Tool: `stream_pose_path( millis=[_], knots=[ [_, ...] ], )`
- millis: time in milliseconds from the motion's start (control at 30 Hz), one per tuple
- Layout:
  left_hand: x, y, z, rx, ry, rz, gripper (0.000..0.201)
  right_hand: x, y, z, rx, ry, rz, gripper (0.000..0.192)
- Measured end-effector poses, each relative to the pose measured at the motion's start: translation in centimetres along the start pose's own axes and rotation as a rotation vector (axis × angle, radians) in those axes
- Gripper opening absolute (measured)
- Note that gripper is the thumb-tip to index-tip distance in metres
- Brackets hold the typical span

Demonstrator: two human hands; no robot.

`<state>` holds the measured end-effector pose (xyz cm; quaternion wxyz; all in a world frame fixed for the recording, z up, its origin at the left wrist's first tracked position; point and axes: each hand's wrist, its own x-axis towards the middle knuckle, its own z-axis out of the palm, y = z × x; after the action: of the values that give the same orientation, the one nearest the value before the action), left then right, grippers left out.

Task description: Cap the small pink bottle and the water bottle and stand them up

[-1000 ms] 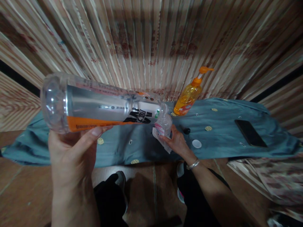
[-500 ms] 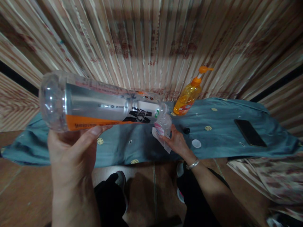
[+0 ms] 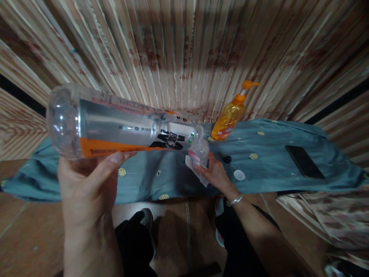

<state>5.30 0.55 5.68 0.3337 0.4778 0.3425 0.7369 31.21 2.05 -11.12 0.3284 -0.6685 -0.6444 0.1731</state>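
A: Biggest risk? The large clear bottle (image 3: 123,129), lying nearly level in the left hand (image 3: 86,181), mouth at three o'clock over the small bottle (image 3: 199,153) that the right hand (image 3: 215,173) grips. A wobble would spill onto the blue cloth (image 3: 276,169).

B: Room?

A: The cloth's near edge is close. Soap dispenser (image 3: 229,119) at one o'clock, phone (image 3: 305,162) far right, white cap (image 3: 239,175) just beside the right hand.

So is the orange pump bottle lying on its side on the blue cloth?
No, the orange pump bottle stands upright at the far edge of the blue cloth, pump head on top, untouched by either hand.
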Motion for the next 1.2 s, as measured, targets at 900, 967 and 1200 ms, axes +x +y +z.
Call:
stream_pose_path(
  millis=[900, 967, 1200],
  knots=[
    [0.38, -0.49, 0.01, -0.066, 0.010, 0.016, 0.044, 0.01, -0.30, -0.23, -0.008, -0.022, 0.013, 0.049],
    [0.39, -0.40, 0.06, -0.057, 0.007, 0.005, 0.048, 0.00, -0.40, -0.28, -0.002, -0.021, 0.013, 0.049],
    [0.71, -0.37, 0.32, -0.061, 0.002, 0.034, 0.046, -0.02, -0.49, -0.27, -0.002, -0.013, 0.010, 0.052]
  ],
)
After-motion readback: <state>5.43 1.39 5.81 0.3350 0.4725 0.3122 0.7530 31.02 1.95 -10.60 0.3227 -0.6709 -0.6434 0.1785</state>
